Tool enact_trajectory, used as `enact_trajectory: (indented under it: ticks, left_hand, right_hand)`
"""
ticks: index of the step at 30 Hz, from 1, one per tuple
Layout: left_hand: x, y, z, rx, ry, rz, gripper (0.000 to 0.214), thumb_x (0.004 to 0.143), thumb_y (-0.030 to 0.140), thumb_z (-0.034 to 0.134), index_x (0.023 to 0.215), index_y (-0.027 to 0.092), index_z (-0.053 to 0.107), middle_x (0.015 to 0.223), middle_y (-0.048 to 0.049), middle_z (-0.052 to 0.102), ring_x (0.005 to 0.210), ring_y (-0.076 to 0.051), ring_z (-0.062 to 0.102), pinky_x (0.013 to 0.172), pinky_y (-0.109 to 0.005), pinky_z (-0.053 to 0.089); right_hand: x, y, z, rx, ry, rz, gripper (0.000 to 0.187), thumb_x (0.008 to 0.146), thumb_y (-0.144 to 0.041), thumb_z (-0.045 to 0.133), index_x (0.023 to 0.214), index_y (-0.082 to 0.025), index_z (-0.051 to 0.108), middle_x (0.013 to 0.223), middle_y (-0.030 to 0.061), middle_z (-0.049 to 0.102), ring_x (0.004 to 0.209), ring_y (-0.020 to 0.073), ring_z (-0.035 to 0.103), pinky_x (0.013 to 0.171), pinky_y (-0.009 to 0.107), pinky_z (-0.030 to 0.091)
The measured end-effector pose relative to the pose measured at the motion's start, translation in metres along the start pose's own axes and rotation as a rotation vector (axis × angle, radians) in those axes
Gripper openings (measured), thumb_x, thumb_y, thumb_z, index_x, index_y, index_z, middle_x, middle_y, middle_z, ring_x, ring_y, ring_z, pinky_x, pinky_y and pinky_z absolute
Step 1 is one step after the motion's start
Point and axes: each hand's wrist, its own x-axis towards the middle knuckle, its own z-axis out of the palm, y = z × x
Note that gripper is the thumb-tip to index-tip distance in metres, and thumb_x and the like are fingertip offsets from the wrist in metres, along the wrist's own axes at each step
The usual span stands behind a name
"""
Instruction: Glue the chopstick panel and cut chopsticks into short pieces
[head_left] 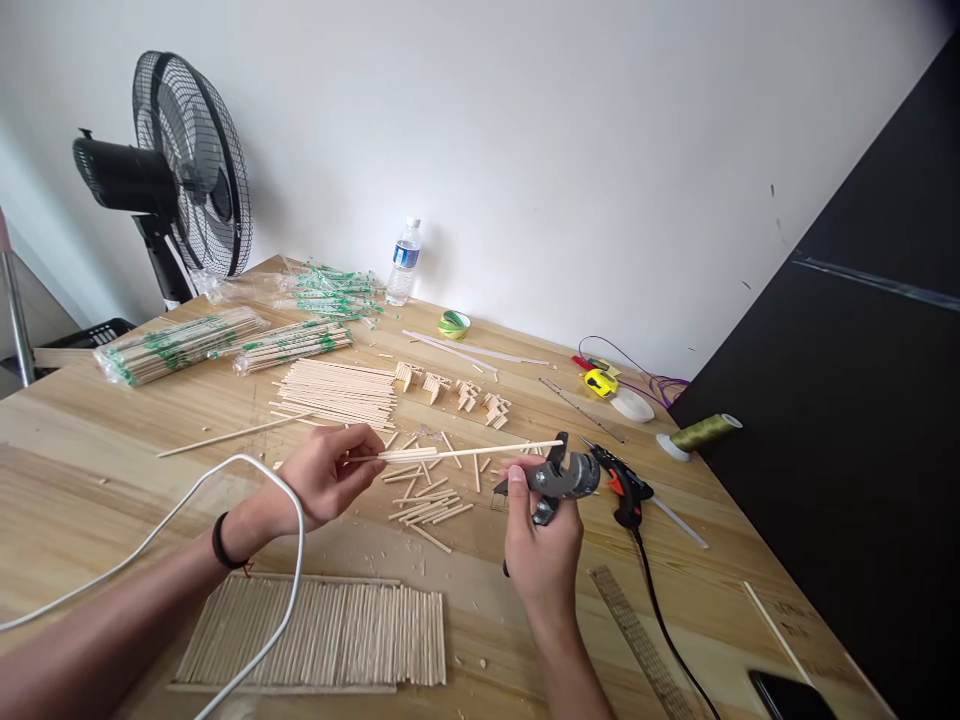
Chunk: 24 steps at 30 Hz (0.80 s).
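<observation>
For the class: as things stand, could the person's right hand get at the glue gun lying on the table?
Probably yes: the glue gun lies just right of the right hand, nothing between them. But that hand already grips cutters, so it isn't free.

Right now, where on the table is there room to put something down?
Bare wood lies at the near left corner of the table, beside the white cable, and between the ruler and phone. Around the cut sticks it's crowded.

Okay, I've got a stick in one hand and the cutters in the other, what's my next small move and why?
Probably close the cutters on the stick. The left hand holds it level, its far end reaches the cutter head in the right hand, and cut pieces already lie below.
</observation>
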Motion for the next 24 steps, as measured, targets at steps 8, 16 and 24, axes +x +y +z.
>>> enact_trajectory:
  ticks: [8, 16, 24]
  left_hand:
    - [-0.003, -0.001, 0.006, -0.027, -0.007, 0.083, 0.011, 0.093, 0.022, 0.056, 0.084, 0.017, 0.06, 0.061, 0.0051, 0.052, 0.051, -0.008, 0.04, 0.048, -0.019, 0.032]
    - [-0.007, 0.004, 0.011, -0.065, -0.039, 0.09, 0.01, 0.094, 0.022, 0.057, 0.087, 0.017, 0.063, 0.063, 0.0023, 0.057, 0.053, -0.009, 0.045, 0.049, -0.02, 0.037]
    - [-0.012, 0.011, 0.022, -0.138, -0.048, 0.098, 0.012, 0.097, 0.024, 0.056, 0.089, 0.017, 0.061, 0.062, 0.004, 0.05, 0.051, -0.009, 0.042, 0.047, -0.02, 0.035]
  right_hand:
    - [0.0, -0.004, -0.001, -0.098, 0.017, -0.075, 0.024, 0.099, -0.042, 0.056, 0.103, -0.019, 0.065, 0.102, 0.0124, 0.076, 0.097, 0.026, 0.072, 0.087, 0.038, 0.055]
    - [-0.013, -0.017, 0.007, -0.145, -0.212, -0.345, 0.017, 0.093, -0.017, 0.06, 0.109, -0.023, 0.061, 0.097, 0.0066, 0.073, 0.087, 0.0225, 0.072, 0.079, 0.034, 0.057]
    - [-0.018, -0.025, 0.015, -0.107, -0.263, -0.415, 0.033, 0.087, -0.006, 0.056, 0.112, -0.027, 0.057, 0.099, 0.0042, 0.068, 0.091, 0.0221, 0.069, 0.081, 0.034, 0.056]
